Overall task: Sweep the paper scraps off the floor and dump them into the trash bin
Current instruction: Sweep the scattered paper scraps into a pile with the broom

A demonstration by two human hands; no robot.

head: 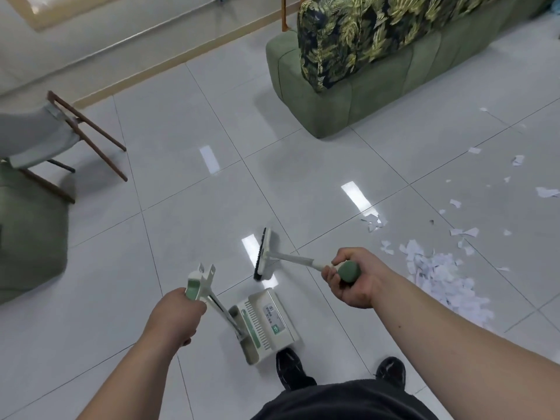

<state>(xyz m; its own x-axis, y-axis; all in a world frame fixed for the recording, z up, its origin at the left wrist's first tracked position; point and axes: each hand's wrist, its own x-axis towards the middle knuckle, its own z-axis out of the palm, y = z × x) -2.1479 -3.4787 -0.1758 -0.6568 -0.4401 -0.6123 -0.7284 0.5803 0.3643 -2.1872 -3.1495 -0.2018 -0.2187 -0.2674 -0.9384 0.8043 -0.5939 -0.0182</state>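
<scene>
Clutching broom in right hand and dustpan in left hand, with paper scraps heaped on the floor off to the right, nearer the right hand, opposite the brush head.

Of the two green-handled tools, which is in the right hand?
The broom, with black bristles; the right hand grips it. The left hand holds the dustpan.

A home living room: green sofa, tiled floor.
</scene>
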